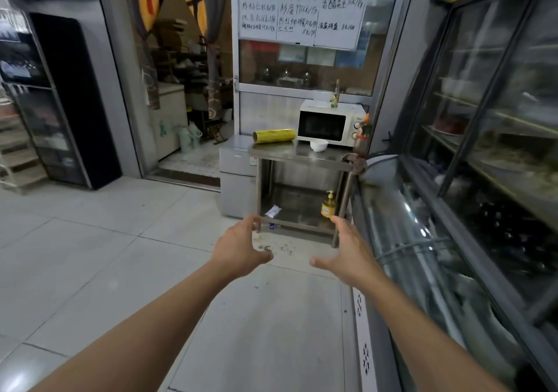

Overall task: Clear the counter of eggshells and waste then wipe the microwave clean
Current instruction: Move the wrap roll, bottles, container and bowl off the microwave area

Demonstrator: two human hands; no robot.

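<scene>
The left hand point(241, 246) reached forward, grip released, fingers relaxed and holding nothing; at its two o'clock, crumbs point(271, 248) littered the floor; the right hand point(344, 251) hung likewise released; well beyond, at twelve o'clock, the table point(280, 151) carried a yellow roll point(274, 136), a white bowl point(319, 146) and the microwave point(327, 123).

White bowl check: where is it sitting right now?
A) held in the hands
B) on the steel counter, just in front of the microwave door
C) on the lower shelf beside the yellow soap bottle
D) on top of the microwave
B: the white bowl stands on the steel counter directly before the microwave; both hands are empty.
</scene>
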